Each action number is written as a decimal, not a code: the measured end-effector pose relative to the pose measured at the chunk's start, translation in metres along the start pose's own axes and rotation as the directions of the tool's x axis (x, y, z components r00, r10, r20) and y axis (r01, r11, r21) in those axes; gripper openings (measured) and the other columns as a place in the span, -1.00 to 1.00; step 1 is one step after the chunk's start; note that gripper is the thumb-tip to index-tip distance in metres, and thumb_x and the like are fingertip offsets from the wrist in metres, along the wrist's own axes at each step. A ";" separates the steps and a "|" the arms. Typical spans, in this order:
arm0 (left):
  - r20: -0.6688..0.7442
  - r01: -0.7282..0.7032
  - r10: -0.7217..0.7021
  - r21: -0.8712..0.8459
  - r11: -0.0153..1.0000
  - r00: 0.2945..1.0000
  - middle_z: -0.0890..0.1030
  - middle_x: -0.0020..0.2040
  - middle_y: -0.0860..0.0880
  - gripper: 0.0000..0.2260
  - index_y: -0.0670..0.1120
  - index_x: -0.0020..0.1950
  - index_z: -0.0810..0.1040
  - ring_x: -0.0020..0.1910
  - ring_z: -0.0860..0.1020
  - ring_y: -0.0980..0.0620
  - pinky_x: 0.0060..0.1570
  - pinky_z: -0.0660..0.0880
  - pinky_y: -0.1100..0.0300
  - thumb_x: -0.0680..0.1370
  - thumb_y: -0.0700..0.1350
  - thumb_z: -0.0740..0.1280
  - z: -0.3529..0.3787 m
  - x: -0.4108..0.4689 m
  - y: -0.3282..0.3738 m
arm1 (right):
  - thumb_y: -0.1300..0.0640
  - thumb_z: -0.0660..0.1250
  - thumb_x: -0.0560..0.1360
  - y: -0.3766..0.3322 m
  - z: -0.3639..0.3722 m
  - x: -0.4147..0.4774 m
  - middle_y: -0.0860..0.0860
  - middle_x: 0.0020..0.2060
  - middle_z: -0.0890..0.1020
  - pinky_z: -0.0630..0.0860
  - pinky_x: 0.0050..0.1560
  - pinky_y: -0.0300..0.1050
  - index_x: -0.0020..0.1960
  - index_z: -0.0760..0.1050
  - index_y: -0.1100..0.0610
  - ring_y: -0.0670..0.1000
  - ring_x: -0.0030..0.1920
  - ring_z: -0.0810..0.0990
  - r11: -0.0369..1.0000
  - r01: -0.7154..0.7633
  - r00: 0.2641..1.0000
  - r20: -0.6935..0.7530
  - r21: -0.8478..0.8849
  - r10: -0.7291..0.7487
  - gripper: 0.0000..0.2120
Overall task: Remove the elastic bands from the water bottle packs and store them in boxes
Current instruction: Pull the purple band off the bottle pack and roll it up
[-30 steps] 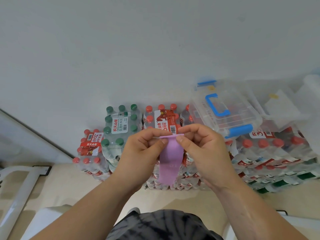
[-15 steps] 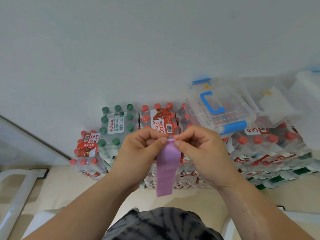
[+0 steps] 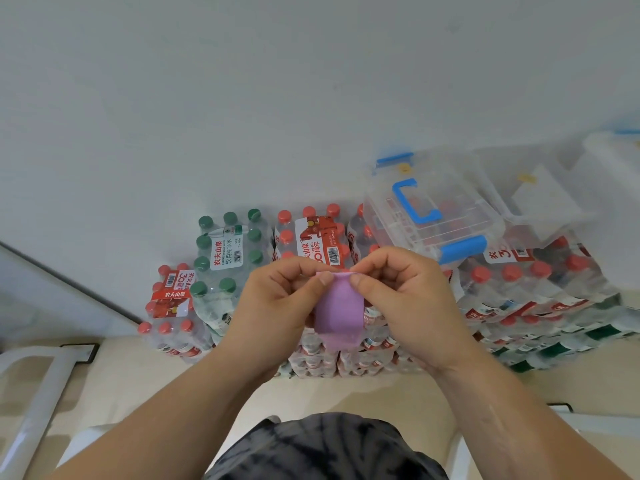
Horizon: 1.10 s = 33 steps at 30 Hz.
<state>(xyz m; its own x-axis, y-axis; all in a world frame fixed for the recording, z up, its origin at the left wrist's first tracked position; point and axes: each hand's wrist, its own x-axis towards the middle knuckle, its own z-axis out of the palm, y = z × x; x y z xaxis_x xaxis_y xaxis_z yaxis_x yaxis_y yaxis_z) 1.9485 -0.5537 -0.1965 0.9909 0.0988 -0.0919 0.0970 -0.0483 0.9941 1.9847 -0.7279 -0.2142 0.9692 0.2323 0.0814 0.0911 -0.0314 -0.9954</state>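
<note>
A wide purple elastic band point(image 3: 340, 313) hangs in front of me, folded short. My left hand point(image 3: 277, 303) pinches its top left corner between thumb and fingers. My right hand point(image 3: 405, 299) pinches the top right corner the same way. Behind the hands stand shrink-wrapped water bottle packs against the wall: a green-capped pack point(image 3: 227, 251) and red-capped packs point(image 3: 313, 237). A clear plastic box with blue handle and latches point(image 3: 433, 216) sits shut on the packs at the right. Its inside is hard to make out.
A second clear box point(image 3: 540, 202) with its lid lies further right on the packs. More red-capped packs point(image 3: 533, 289) are stacked at the right and a smaller pack point(image 3: 169, 306) at the left. A white frame point(image 3: 31, 386) stands on the beige floor at lower left.
The hanging band has become shorter and wider, folded up between my fingers. Both hands stayed together at the same height, still pinching its top edge.
</note>
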 end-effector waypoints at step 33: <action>-0.018 -0.154 0.155 0.032 0.988 0.988 0.74 -0.13 -0.08 -0.77 0.01 -0.04 0.76 -0.13 0.70 -0.13 -0.14 0.68 0.05 0.53 -0.31 0.43 -0.005 -0.003 0.002 | 0.21 0.57 0.43 -0.012 -0.001 -0.004 0.00 -0.20 0.77 0.62 -0.12 -0.26 -0.10 0.74 0.01 -0.04 -0.15 0.75 0.995 -0.048 0.999 -0.009 0.089 0.049 -0.88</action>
<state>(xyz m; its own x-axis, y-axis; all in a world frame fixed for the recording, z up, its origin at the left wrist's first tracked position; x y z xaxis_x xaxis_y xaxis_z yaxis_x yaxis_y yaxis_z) 1.9458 -0.5496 -0.1942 0.9921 0.1078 0.0641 -0.0539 -0.0948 0.9940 1.9799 -0.7290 -0.2021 0.9745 0.2220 0.0330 0.0238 0.0437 -0.9988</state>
